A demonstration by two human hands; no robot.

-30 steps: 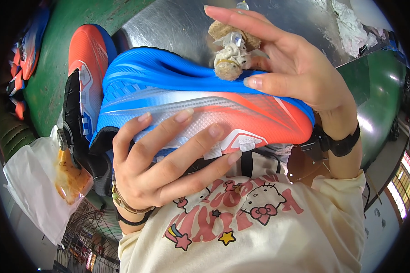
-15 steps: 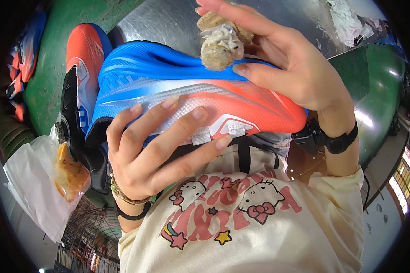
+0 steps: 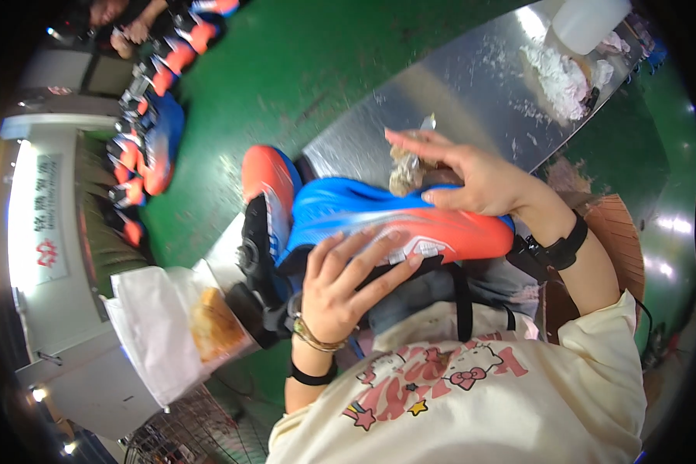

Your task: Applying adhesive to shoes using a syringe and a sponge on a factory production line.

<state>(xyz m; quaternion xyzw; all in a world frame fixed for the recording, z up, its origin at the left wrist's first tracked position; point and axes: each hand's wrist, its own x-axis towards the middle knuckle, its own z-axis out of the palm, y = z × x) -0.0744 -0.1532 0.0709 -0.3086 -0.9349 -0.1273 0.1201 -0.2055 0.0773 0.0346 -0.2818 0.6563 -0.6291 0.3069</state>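
A sneaker (image 3: 472, 236) in orange, white and blue lies sideways in front of my body, its blue sole facing away. My left hand (image 3: 340, 282) holds its near side, fingers spread across the upper near the white eyelet piece. In my right hand (image 3: 479, 182) is a rough beige lump (image 3: 404, 172), pinched at the edge of the blue sole; its exact kind is unclear. The right thumb rests near the sole's edge toward the orange toe. A second sneaker (image 3: 261, 174), orange and blue with a black collar, stands just left of the held one.
A metal tabletop (image 3: 464, 85) lies beyond the shoe, with crumpled white material (image 3: 557, 81) and a white container (image 3: 588, 23). A row of sneakers (image 3: 162, 139) runs along the left, near another person's hand (image 3: 137, 31). A white bag (image 3: 155, 325) hangs at lower left.
My view has swung, so the hands and sneaker sit farther right and lower in the picture and look smaller. The row of sneakers and more tabletop show now. Both hands keep their holds.
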